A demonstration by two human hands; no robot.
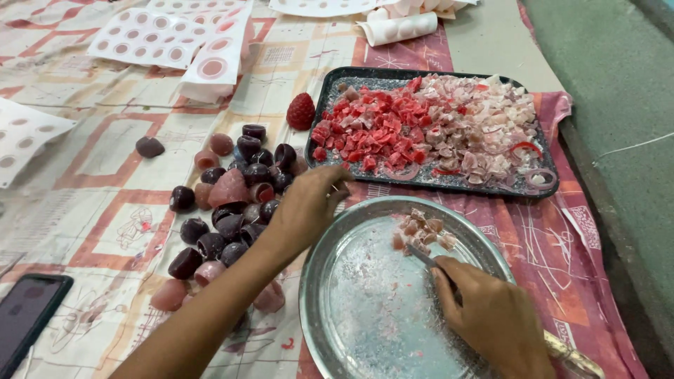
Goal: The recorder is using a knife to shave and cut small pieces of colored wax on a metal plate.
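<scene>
Resting on round steel plate: pale pink chopped chunks.

**One dark screen, several blister trays**

A smartphone lies at about eight o'clock, at the lower left edge of the patterned tablecloth. It is a slim black rectangle set at a slant, and its screen is dark with only a faint reflection.

White plastic blister mould sheets lie at about eleven o'clock, overlapping one another, with rows of round cavities that show pinkish. Another such sheet sits at nine o'clock, cut off by the left edge. More white mould trays are piled at twelve o'clock along the top edge, one curled into a roll.
</scene>
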